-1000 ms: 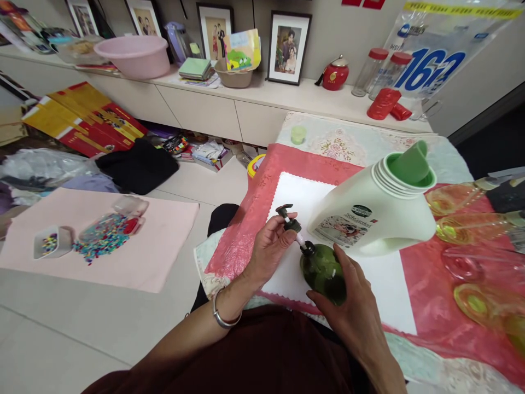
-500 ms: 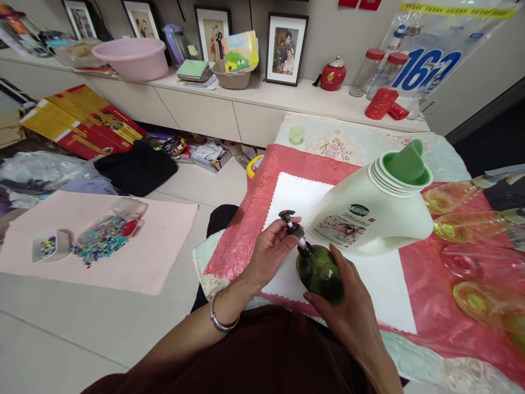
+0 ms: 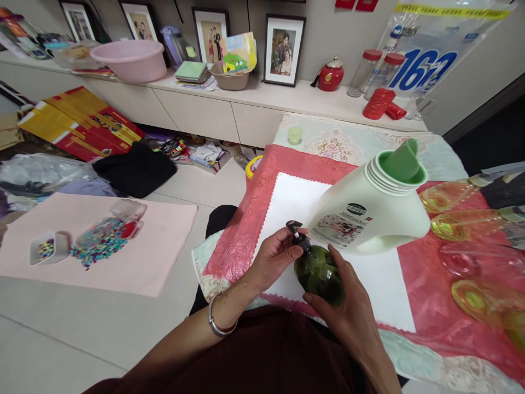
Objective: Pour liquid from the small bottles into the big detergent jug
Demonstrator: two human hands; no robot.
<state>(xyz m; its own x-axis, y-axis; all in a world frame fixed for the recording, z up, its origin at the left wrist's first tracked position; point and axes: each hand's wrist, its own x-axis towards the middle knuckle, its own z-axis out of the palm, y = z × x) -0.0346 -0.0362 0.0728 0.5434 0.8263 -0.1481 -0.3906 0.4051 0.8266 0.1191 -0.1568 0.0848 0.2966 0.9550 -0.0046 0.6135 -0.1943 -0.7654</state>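
Note:
A green, rounded pump bottle [image 3: 318,273] leans in my right hand [image 3: 346,306], whose thumb and fingers wrap its side. The black pump head [image 3: 301,238] sits at the bottle's neck, pinched by the fingers of my left hand [image 3: 274,257]. Whether its collar is threaded on, I cannot tell. Just beyond my hands stands a large pale green detergent jug [image 3: 369,208], with a green spout [image 3: 404,163] in its open mouth. Under the bottle and jug lies a white sheet with a scalloped edge [image 3: 283,200].
A red cloth [image 3: 233,241] covers the table. Several clear bottles with yellow or pink tints, among them a pink one [image 3: 471,260], lie along the right. A small green cup [image 3: 294,135] stands at the back. On the floor at left, colourful beads [image 3: 100,241] lie on a pink mat [image 3: 164,235].
My left hand has lowered the pump head onto the bottle's neck; the white stem that showed between them is now hidden. My right hand still holds the bottle.

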